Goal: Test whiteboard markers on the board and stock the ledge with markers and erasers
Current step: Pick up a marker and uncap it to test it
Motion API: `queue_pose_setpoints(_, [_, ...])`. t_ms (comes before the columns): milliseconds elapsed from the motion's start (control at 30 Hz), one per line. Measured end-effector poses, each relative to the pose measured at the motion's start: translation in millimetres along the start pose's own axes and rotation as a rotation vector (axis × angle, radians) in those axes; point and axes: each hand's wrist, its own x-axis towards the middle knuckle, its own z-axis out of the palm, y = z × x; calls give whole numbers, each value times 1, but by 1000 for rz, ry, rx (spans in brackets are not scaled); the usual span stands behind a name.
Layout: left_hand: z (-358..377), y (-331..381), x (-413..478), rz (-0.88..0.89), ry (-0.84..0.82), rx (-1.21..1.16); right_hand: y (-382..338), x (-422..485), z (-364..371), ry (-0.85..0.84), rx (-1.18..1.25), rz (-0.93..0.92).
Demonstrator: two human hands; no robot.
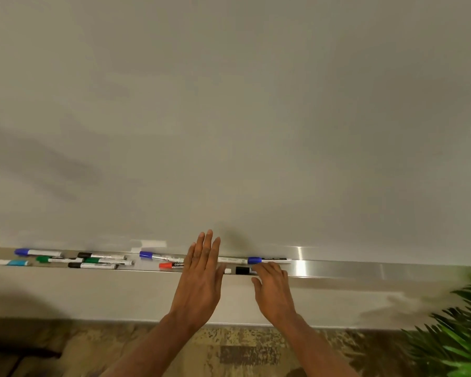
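At the bottom of the frame a mottled brown floor [242,349] runs under two bare forearms, with a green plant [457,336] at the lower right. Just above, at lower centre, the left hand [200,273] lies open and flat, fingers straight and together, reaching across the metal ledge [337,268] and covering part of the markers there. Beside it to the right, the right hand [272,284] bends its fingers down onto the ledge's front edge at a black-capped marker [242,270]; whether it grips that marker cannot be told. A red marker [172,265] and a blue-capped marker [161,257] lie left of the left hand, another blue marker [268,259] behind the right hand. Further left along the ledge lies a loose cluster of green, black and blue markers [93,261]. Behind everything rises the blank whiteboard [229,118].
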Motion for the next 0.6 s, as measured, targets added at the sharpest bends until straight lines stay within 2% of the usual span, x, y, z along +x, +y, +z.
queue_pose_setpoints(367, [18,-1,3,-56,-26,35,26,26,28,-151,-69,-85])
queue_pose_setpoints(600, [23,-4,4,-64,-43,40,37,35,34,-149,-92,-102])
